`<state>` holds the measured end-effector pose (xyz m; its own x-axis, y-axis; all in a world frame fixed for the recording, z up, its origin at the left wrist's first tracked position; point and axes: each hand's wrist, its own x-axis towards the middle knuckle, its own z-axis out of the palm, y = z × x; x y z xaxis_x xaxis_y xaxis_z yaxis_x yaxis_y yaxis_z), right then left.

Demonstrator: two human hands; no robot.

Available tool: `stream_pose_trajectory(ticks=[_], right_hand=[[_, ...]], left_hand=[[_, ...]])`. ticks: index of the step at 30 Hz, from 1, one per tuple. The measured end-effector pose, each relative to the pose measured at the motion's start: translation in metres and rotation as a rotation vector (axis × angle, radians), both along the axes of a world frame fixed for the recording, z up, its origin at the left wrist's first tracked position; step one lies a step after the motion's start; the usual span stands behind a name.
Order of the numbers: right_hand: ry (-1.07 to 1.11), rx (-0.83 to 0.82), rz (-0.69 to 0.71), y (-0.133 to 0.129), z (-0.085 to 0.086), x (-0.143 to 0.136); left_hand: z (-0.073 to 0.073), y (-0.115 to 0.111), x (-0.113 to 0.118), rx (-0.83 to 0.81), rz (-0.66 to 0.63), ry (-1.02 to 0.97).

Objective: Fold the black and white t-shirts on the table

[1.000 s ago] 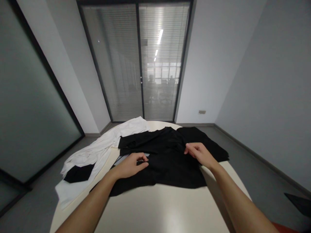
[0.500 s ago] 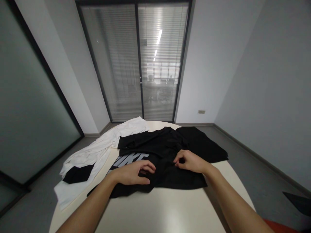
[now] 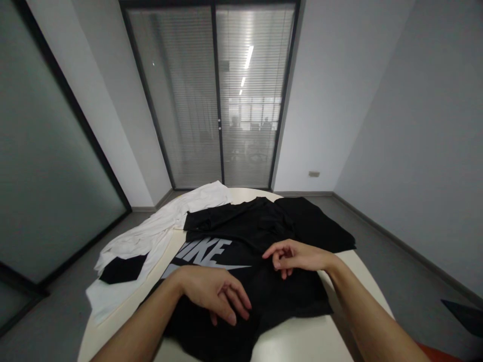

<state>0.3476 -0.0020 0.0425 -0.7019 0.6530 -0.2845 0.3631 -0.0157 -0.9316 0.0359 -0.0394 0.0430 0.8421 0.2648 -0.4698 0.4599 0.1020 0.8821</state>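
A black T-shirt (image 3: 290, 296) with grey NIKE lettering lies spread and rumpled on the table, its near part reaching toward the front edge. My left hand (image 3: 215, 291) is over the lower left of the shirt, palm turned inward. Its fingers are loosely bent and apart, with nothing held. To the right, my right hand (image 3: 298, 256) hovers at or just above the cloth, and whether it touches cannot be made out. Its index finger stretches left while the others curl loosely, holding nothing. Part of the print is hidden behind my left wrist.
Along the left edge of the pale rounded table (image 3: 294, 337) lies a crumpled white garment (image 3: 158, 218) with a black patch (image 3: 124, 269). Another black garment (image 3: 313, 221) sits at the back right. Beyond stands a glass door with blinds (image 3: 249, 100).
The shirt's near part now extends closer to me, and more of the print shows. My left hand has come nearer and slightly right. My right hand's pinch on the cloth has loosened.
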Motion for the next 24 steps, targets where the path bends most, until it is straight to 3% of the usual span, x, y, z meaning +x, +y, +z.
stream_pose_trajectory(ticks=[3,8,10,13,17,21,24], right_hand=[[0.0,0.138,-0.029,0.006,-0.011,-0.003],[-0.155,0.285,-0.101,0.014,-0.026,0.001],[-0.224,0.395,-0.146,0.016,-0.029,0.004],[-0.305,0.52,-0.152,0.016,-0.032,0.005],[-0.401,0.543,-0.091,0.013,-0.032,-0.003],[-0.519,0.552,-0.057,0.009,-0.034,-0.014],[-0.588,0.567,-0.062,0.01,-0.039,-0.018]], left_hand=[[0.0,-0.002,0.006,0.082,0.006,0.033],[-0.002,0.001,0.012,0.725,0.206,0.084],[-0.004,0.001,0.011,0.893,0.233,0.122],[-0.01,0.001,0.009,0.918,0.22,0.269],[-0.021,0.005,0.009,0.96,0.211,0.406],[-0.03,0.01,0.014,1.134,0.309,0.452],[-0.028,0.007,0.022,1.308,0.352,0.46]])
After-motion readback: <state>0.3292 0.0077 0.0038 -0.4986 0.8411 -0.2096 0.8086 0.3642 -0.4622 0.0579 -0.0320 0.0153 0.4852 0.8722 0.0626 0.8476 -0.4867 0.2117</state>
